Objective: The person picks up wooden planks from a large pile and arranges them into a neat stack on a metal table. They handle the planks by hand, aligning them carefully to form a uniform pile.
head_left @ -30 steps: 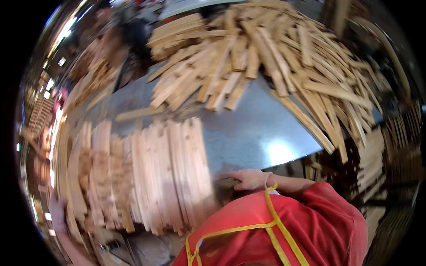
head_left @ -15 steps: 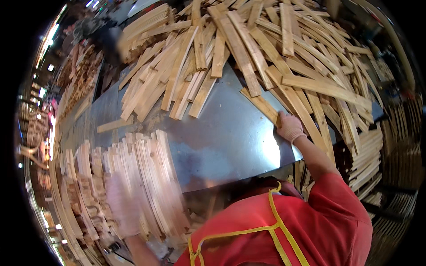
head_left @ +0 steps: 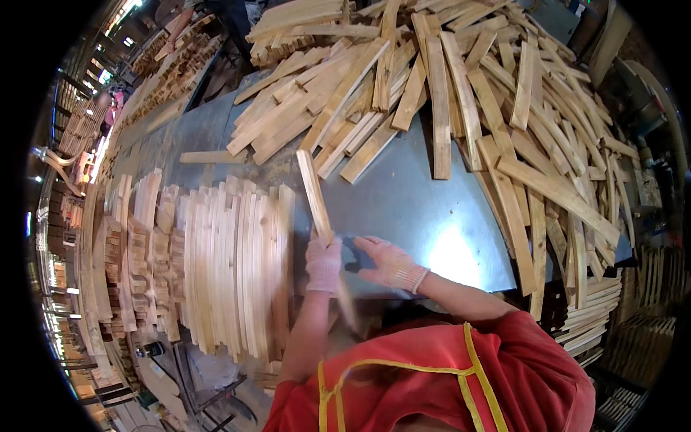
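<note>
My left hand (head_left: 324,265), in a pale knit glove, is closed around the middle of a narrow wooden slat (head_left: 314,194). The slat tilts, its upper end over the metal tabletop (head_left: 374,216) and its blurred lower end near my body. Just right of it, my gloved right hand (head_left: 391,265) is open, thumb and fingers apart, with nothing in it. Left of my left hand stands a row of slats (head_left: 234,266) packed side by side on edge. Beyond both hands a loose heap of slats (head_left: 439,108) spreads over the far part of the table.
More stacked wooden pieces (head_left: 140,266) with notched ends stand at the left. A single slat (head_left: 214,157) lies flat behind the packed row. At the lower right is a stack of slats (head_left: 594,313) beside the table. A metal-framed stand (head_left: 205,381) sits at the lower left.
My right hand has left the slat heap at the right and come to the middle. My left hand has moved right from the packed row and now grips a slat.
</note>
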The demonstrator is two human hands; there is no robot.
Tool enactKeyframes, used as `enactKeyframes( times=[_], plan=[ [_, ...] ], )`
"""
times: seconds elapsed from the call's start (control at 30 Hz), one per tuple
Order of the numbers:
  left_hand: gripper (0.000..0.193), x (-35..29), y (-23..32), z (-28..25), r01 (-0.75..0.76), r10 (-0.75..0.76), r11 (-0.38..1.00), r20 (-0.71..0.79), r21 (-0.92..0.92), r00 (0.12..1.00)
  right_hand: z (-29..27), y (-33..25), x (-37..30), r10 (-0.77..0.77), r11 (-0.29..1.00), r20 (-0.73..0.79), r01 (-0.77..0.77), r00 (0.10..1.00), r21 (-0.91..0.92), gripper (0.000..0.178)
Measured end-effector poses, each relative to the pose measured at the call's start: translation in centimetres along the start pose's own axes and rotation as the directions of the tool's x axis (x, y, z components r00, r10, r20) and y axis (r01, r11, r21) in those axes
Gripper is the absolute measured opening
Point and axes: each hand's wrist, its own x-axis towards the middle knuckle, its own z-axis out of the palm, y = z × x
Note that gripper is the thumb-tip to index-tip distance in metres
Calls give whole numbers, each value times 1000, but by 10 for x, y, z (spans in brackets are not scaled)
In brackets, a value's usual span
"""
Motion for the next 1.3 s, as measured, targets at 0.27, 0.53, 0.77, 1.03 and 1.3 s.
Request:
enactKeyframes(
  times=[0.27,0.53,0.77,1.03,1.3],
  plan=[
    [67,-5,-135,-63,-105,457,476,-143,873,878,-36,27,-40,399,899,149,-418,905,133,60],
    [74,43,-35,1,-502,621,576,54,645,782,-111,100,108,239,971,-206,-229,949,71,51],
    [68,67,-60,43,-385,516,604,26,698,856,-184,104,296,261,770,-560,-519,787,-371,85],
    [67,69,-57,44,-348,521,572,-2,743,854,-218,126,313,542,834,-484,-372,687,407,77],
    [67,70,-58,44,-373,561,545,4,751,828,-204,120,147,201,-104,-79,102,976,989,64]
  ],
)
